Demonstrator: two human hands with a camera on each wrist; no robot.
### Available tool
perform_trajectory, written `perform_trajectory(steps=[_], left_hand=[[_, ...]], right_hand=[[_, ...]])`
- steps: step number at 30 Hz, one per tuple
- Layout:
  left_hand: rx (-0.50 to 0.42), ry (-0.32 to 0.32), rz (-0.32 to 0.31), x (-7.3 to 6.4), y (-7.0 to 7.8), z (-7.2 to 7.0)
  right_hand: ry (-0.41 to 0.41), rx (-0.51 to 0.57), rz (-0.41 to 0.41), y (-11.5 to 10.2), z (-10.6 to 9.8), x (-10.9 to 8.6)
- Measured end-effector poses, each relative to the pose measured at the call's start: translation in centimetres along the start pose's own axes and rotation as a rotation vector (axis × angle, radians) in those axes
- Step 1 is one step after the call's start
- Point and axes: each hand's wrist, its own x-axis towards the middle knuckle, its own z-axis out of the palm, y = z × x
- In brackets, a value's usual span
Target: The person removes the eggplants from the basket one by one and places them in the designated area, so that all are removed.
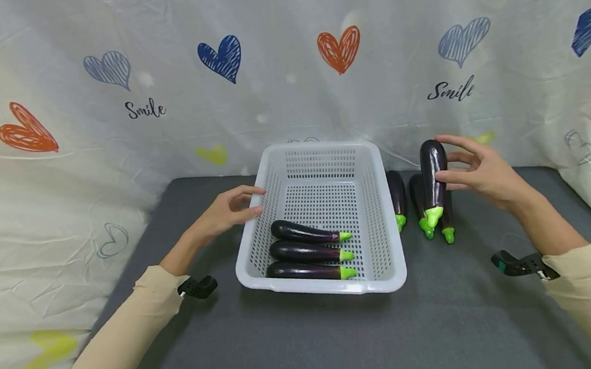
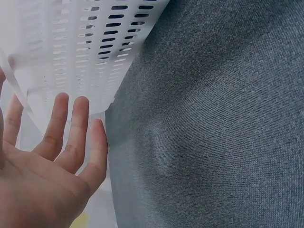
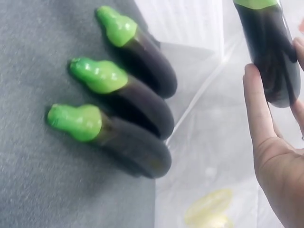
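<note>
My right hand (image 1: 475, 174) pinches a dark purple eggplant (image 1: 433, 167) between thumb and fingers, its green stem end hanging down. In the right wrist view the held eggplant (image 3: 270, 52) is clear of the table. Three more eggplants (image 3: 137, 147) lie below it, to the right of a white plastic basket (image 1: 395, 228). Inside the basket, three eggplants (image 1: 310, 250) lie side by side near the front, green ends to the right. My left hand (image 1: 225, 210) is at the basket's left rim, its fingertips touching it. The left wrist view shows those fingers (image 2: 78, 133) spread and only slightly bent.
Dark grey cloth (image 1: 312, 345) covers the table. Behind it hangs a pale curtain (image 1: 287, 101) printed with hearts and the word "Smile". The basket has slotted, raised walls. Black straps (image 1: 520, 263) sit at both wrists.
</note>
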Motion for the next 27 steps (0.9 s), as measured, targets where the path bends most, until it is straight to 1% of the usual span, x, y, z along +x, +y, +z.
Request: perform_trajectory(steps=[9,12,18,22,27], left_hand=[[-0.006,0.001,-0.002,-0.2,-0.1,0.0],[-0.009,0.000,0.000,-0.2,-0.1,0.0],[-0.003,0.001,0.000,-0.1,-0.2,0.0],[0.008,0.005,-0.006,0.0,-0.1,0.1],[0.011,0.006,-0.008,0.0,-0.1,0.0]], right_hand=[[0.019,-0.060,0.010,0.6,-1.1,-0.9],[0.029,-0.094,0.013,0.9,-1.4,-1.2],[0.050,-0.150,0.027,1.9,-2.4,-1.7],[0.053,-0.155,0.050,3.0,-3.4,-2.0],[0.056,-0.132,0.087,4.0,-4.3,-2.4]])
